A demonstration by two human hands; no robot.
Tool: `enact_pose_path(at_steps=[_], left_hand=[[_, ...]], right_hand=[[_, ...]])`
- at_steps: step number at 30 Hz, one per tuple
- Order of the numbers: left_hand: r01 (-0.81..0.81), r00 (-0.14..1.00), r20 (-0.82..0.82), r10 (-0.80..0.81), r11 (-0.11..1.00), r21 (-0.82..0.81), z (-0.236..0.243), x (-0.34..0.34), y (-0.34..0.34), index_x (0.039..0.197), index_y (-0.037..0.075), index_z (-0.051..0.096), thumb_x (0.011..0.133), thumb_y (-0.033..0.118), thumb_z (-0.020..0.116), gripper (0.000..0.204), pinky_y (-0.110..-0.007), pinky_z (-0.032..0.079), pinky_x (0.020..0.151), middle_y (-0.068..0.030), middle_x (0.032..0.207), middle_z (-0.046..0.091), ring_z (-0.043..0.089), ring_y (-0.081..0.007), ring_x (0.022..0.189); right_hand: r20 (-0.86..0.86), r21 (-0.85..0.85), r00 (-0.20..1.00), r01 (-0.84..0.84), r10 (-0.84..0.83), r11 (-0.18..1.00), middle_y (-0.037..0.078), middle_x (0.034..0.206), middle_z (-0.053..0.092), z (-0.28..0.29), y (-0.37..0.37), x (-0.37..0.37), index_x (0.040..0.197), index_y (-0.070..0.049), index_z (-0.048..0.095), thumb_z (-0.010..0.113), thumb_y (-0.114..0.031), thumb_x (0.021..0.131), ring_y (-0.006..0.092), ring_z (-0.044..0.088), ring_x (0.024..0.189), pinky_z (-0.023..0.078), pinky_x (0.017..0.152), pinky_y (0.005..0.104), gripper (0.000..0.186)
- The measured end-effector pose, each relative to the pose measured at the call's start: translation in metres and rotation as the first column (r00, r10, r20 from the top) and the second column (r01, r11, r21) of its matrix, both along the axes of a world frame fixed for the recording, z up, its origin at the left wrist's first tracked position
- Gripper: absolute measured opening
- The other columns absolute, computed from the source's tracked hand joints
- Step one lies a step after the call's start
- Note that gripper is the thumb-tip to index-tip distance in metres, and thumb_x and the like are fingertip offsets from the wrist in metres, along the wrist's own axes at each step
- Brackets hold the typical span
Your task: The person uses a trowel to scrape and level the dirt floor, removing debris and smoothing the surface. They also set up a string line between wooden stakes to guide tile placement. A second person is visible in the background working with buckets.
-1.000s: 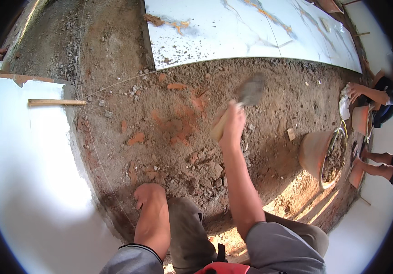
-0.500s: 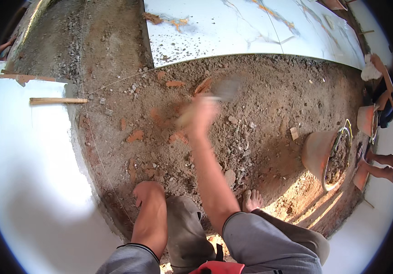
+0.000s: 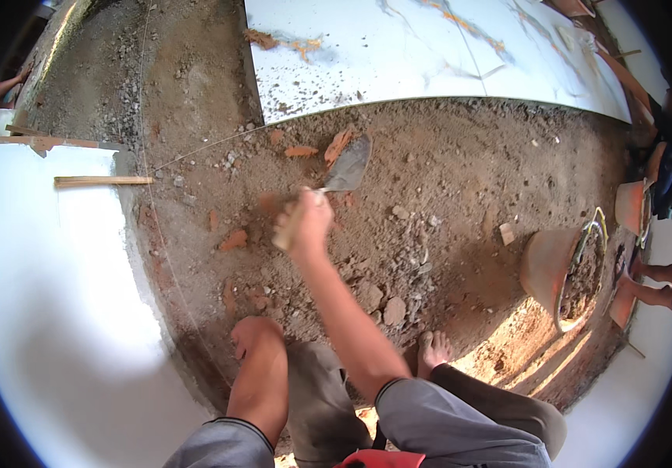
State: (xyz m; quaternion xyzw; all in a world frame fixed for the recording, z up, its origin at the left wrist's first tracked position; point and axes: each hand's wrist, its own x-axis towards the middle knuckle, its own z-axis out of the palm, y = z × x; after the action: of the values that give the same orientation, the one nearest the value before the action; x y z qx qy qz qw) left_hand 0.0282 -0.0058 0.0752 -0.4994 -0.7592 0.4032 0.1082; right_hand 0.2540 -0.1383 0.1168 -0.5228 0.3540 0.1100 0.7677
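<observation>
My right hand [image 3: 309, 225] is closed around the handle of a trowel [image 3: 351, 164]. Its grey blade points away and to the right, low over the loose soil [image 3: 430, 168], beside a reddish brick piece [image 3: 337, 146]. Another flat reddish piece [image 3: 301, 150] lies to the left of the blade. My left hand [image 3: 256, 334] hangs bent at the wrist by my left knee, above the dirt; its fingers are mostly hidden behind the wrist, so I cannot make out their shape.
White marbled tiles [image 3: 367, 54] with soil crumbs cover the far side. Mortar-filled bucket [image 3: 548, 264] lies tilted at the right. A thin string [image 3: 166, 253] runs along the left, by a wooden stick [image 3: 103, 181] on a white surface. Another person's legs [image 3: 656, 285] stand far right.
My right hand and the trowel have moved left and slightly nearer to me, and the blade is less blurred. My left hand stays about where it was. The person at right has shifted.
</observation>
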Motion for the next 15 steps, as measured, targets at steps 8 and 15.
enact_pose_path(at_steps=[8, 15], left_hand=[[-0.023, 1.000, 0.009, 0.023, 0.998, 0.066, -0.007, 0.002, 0.003, 0.142, 0.007, 0.059, 0.103, 0.028, 0.054, 0.044, -0.055, 0.038, 0.118, -0.0229, 0.146, 0.059, 0.064, -0.0435, 0.125], [-0.059, 0.998, 0.039, 0.054, 0.992, 0.115, -0.008, -0.003, 0.000, 0.143, 0.008, 0.058, 0.103, 0.029, 0.052, 0.045, -0.055, 0.038, 0.117, -0.0226, 0.148, 0.058, 0.063, -0.0437, 0.126]], right_hand=[[0.016, -0.081, 0.994, 0.107, -0.106, 0.991, 0.004, 0.068, 0.054, 0.048, -0.060, -0.006, 0.092, -0.009, 0.050, 0.056, -0.021, 0.103, 0.0142, 0.050, 0.047, 0.046, 0.039, 0.0326, 0.017], [0.006, 0.653, 0.997, 0.052, -0.074, 0.756, 0.004, 0.068, 0.056, 0.027, -0.034, -0.037, 0.097, -0.009, 0.048, 0.057, -0.025, 0.103, 0.0148, 0.052, 0.050, 0.046, 0.040, 0.0327, 0.019]])
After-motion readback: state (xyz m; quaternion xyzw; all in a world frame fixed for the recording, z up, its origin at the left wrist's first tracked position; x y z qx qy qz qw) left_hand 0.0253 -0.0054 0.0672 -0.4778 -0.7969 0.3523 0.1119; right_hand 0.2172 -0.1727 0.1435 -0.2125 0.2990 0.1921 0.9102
